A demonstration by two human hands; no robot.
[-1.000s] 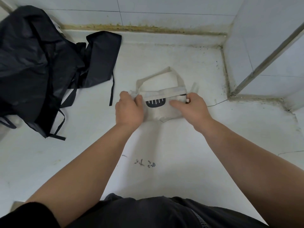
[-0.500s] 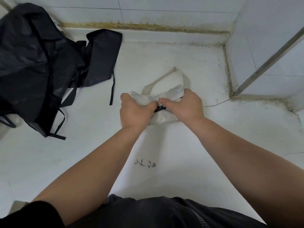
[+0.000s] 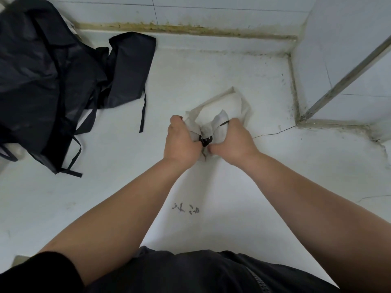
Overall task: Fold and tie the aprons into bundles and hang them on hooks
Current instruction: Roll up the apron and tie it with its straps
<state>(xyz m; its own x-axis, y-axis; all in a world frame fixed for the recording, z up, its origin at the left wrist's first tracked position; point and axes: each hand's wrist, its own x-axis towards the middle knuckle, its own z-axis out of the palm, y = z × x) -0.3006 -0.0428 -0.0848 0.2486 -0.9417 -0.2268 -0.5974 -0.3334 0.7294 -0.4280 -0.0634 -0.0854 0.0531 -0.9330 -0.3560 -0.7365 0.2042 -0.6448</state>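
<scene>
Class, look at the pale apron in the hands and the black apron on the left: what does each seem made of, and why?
The pale apron: matte woven cloth, perhaps cotton or canvas; it bunches into soft creases where the left hand and right hand grip it. The black apron: probably thin synthetic, such as nylon or polyester; faint sheen, crisp folds, narrow flat ties.

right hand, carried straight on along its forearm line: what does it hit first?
The right hand grips the cream apron. Going on up-left it would likely meet the left hand, gripping the same bundle close beside it, with only bunched cloth between. Depth is unclear.
</scene>
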